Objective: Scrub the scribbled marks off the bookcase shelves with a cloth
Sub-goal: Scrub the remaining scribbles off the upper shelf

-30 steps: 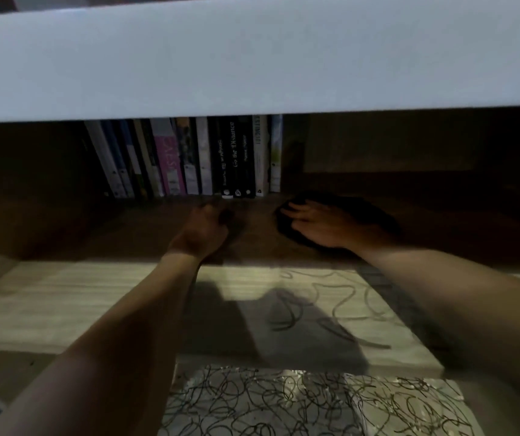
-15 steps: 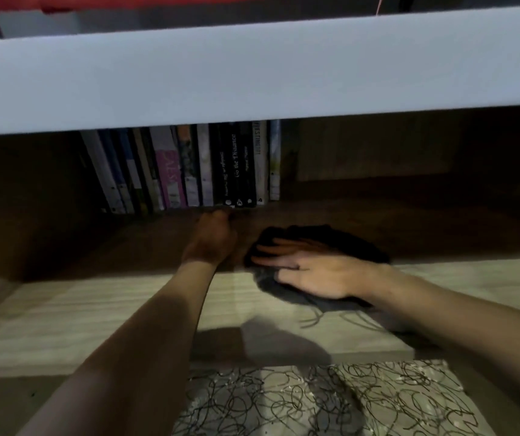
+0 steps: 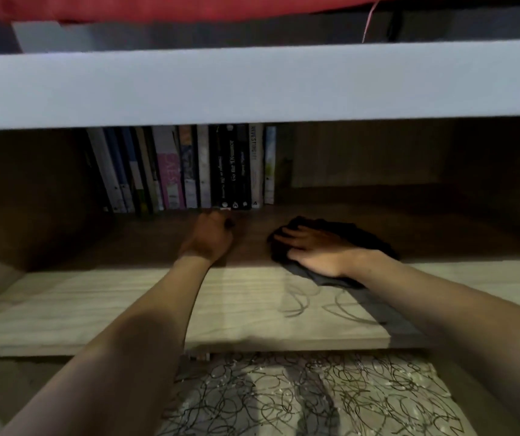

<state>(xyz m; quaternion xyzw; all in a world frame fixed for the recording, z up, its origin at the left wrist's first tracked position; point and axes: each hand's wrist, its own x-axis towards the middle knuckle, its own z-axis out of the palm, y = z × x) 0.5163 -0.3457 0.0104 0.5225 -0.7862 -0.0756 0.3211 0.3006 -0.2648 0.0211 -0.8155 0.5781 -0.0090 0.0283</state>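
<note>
A pale wooden shelf (image 3: 126, 303) runs across the middle of the view. My right hand (image 3: 315, 247) lies flat with straight fingers on a dark cloth (image 3: 356, 234) and presses it to the shelf. Faint black scribbled marks (image 3: 315, 305) show on the shelf just in front of the cloth. My left hand (image 3: 211, 237) rests in shadow on the shelf, fingers curled, right in front of the books; whether it holds anything is hidden. The shelf below (image 3: 315, 401) is densely covered in black scribbles.
A row of upright books (image 3: 189, 171) stands at the back left of the shelf. A thick white board (image 3: 252, 86) overhangs above, with red fabric (image 3: 173, 7) over it. The compartment's back right is dark.
My right hand with the cloth slid toward the front and left, then back to the right and deeper into the shelf. The scribbles in front look fainter. The left hand stayed put.
</note>
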